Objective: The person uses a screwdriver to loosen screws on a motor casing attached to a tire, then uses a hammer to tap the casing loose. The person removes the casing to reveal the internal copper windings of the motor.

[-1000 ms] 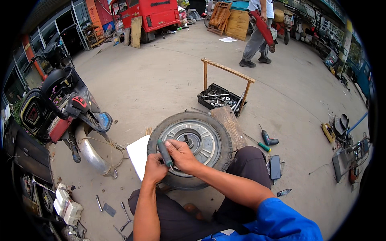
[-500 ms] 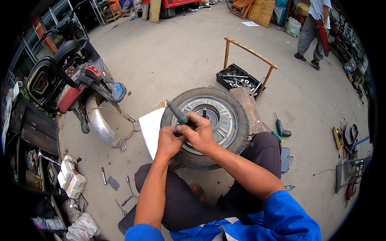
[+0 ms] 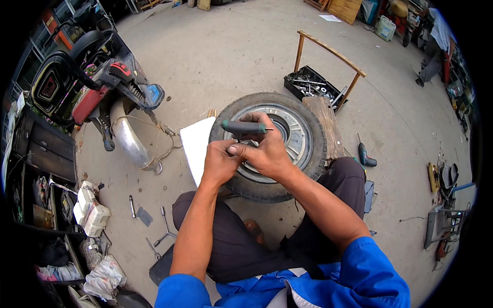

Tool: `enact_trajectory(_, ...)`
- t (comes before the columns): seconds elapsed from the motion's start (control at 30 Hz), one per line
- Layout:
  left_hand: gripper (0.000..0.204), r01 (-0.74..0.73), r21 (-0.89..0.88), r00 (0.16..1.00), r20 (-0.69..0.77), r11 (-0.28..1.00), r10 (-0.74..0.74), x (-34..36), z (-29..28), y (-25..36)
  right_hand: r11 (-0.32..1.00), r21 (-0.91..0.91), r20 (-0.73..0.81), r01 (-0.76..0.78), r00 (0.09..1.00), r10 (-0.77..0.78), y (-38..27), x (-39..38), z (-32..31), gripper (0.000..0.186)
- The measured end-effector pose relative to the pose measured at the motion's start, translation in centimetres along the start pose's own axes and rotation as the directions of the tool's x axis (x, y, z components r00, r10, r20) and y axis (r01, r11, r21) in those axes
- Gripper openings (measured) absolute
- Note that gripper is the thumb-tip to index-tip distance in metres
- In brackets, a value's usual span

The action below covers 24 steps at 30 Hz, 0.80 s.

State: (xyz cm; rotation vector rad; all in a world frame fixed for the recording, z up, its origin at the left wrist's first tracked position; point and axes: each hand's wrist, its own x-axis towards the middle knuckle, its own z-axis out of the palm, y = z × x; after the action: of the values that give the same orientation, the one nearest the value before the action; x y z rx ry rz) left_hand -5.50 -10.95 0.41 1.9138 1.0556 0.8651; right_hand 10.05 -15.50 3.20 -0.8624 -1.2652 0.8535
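Note:
A T-handle hex key (image 3: 241, 127) with a dark grey-green grip lies crosswise above my fists, a thin metal tip sticking out of its right end. My right hand (image 3: 272, 158) is closed, with its upper fingers curled round the grip. My left hand (image 3: 220, 161) is closed against the right thumb, where the key's shaft goes down between the hands; its fingertips are hidden. Under both hands, a wheel with a black tyre (image 3: 319, 138) and a silver metal hub (image 3: 299, 151) lies flat, partly covered by my right hand.
A wooden plank (image 3: 324, 123) sits beside the tyre, near a black toolbox (image 3: 303, 92) with a wooden handle. A white sheet (image 3: 195, 138) lies left of the wheel. A power drill (image 3: 365, 155) rests at right, a three-armed wrench (image 3: 165, 233) at left. A scooter (image 3: 102, 97) stands far left.
The hex key's grip has swung from slanting to nearly level, its thin tip now showing at right. My view has shifted slightly. A person at upper right has moved further right.

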Motion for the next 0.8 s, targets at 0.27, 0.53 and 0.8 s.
enact_trajectory(0.27, 0.022, 0.020, -0.071, 0.998, -0.060, 0.997, -0.025, -0.1, 0.6, -0.4, 0.989, 0.130, -0.022, -0.066, 0.997, 0.069, 0.3, -0.3, 0.5, 0.021)
enact_trajectory(0.53, 0.013, 0.078, -0.173, 0.995, 0.067, 0.982, -0.068, -0.5, -0.3, 1.7, 0.997, 0.035, 0.050, -0.075, 0.996, 0.073, 0.4, -0.1, -0.1, 0.021)
enact_trajectory(0.8, 0.014, 0.046, -0.051, 0.998, -0.030, 0.998, -0.047, -0.4, 0.0, 0.9, 0.993, 0.119, -0.010, 0.027, 1.000, -0.026, 0.7, -0.1, 1.3, 0.024)
